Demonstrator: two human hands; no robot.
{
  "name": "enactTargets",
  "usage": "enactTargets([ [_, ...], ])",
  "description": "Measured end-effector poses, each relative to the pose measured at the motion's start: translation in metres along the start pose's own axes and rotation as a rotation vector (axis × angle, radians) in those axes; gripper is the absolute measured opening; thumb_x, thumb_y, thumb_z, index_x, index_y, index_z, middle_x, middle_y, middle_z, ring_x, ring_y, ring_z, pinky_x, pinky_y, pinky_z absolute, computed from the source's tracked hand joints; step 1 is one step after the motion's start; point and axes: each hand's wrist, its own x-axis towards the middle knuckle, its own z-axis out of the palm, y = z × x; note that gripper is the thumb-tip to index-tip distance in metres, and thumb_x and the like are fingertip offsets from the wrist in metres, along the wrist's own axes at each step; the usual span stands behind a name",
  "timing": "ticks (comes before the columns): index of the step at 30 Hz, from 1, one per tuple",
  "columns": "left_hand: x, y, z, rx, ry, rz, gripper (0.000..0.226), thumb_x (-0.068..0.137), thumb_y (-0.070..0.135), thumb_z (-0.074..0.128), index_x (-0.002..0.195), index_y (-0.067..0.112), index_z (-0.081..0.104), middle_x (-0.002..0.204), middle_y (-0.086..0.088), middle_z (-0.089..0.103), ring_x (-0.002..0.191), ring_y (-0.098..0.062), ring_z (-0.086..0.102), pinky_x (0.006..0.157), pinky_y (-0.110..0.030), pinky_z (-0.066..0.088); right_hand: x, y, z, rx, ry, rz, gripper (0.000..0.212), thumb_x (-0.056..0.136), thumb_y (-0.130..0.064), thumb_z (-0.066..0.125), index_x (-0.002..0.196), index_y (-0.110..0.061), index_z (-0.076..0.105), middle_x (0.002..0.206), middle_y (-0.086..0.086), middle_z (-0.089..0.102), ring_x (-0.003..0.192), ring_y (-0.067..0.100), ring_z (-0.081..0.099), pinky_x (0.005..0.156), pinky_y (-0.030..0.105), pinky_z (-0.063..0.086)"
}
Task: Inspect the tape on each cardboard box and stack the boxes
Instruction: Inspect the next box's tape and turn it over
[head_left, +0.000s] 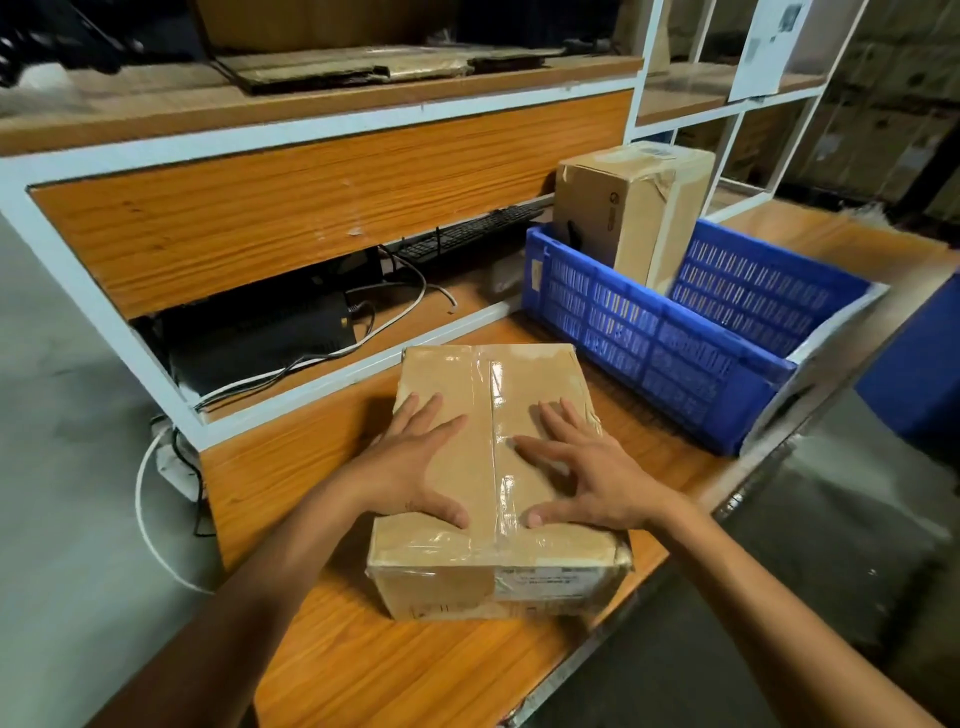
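Note:
A brown cardboard box (483, 374) lies flat on the wooden table (395, 660) in front of me. Clear tape (496, 483) runs down the middle seam of its top and along its edges. My left hand (415, 467) presses flat on the left half of the top, fingers spread. On the right half my right hand (576, 467) rests with spread fingers, its thumb on the tape strip. A second, taller cardboard box (628, 208) stands upright in a blue crate (660, 353) at the right, with tape over its top.
The blue slotted plastic crate sits to the right of the box, near the table's right edge. Behind the box is a low shelf recess holding a black device (249, 338), cables and a keyboard (467, 234). Flattened cardboard (353, 67) lies on the upper shelf.

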Motion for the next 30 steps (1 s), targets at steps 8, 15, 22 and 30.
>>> enactTargets([
  [8,0.015,0.012,-0.019,-0.882,0.403,-0.255,0.068,0.090,0.048,0.068,0.148,0.032,0.036,0.159,0.000,0.029,0.142,-0.029,0.035,0.113,-0.050,0.037,0.013,-0.004,-0.014,0.672,0.412,0.241,0.077,0.084,-0.043,0.077,0.150,-0.038,0.038,0.168,-0.005,0.007,0.151,0.018,0.017,0.122,0.044,0.019],
  [15,0.043,-0.010,-0.030,-1.415,0.235,-0.358,0.057,0.086,0.069,0.058,0.114,0.020,0.067,0.106,-0.019,0.068,0.102,-0.026,0.068,0.083,-0.042,0.054,0.034,0.000,-0.018,1.314,0.385,0.463,0.033,0.099,-0.036,0.058,0.128,-0.019,0.060,0.105,0.007,0.077,0.088,0.024,0.075,0.072,0.034,0.058],
  [22,0.035,0.008,-0.063,-1.603,0.263,-0.201,0.062,0.085,0.074,0.051,0.102,0.019,0.074,0.107,-0.012,0.070,0.095,-0.028,0.065,0.088,-0.042,0.050,0.034,0.001,-0.040,1.345,0.723,0.384,0.035,0.092,-0.050,0.062,0.110,-0.021,0.070,0.116,0.005,0.070,0.110,0.026,0.064,0.099,0.045,0.049],
  [30,0.027,0.027,-0.096,-1.730,0.569,-0.195,0.072,0.090,0.076,0.038,0.121,0.018,0.068,0.091,-0.011,0.078,0.089,-0.028,0.072,0.066,-0.037,0.056,0.039,-0.014,-0.064,1.400,0.997,0.314,0.054,0.096,-0.057,0.052,0.107,-0.008,0.069,0.106,0.010,0.074,0.098,0.023,0.066,0.080,0.036,0.047],
])
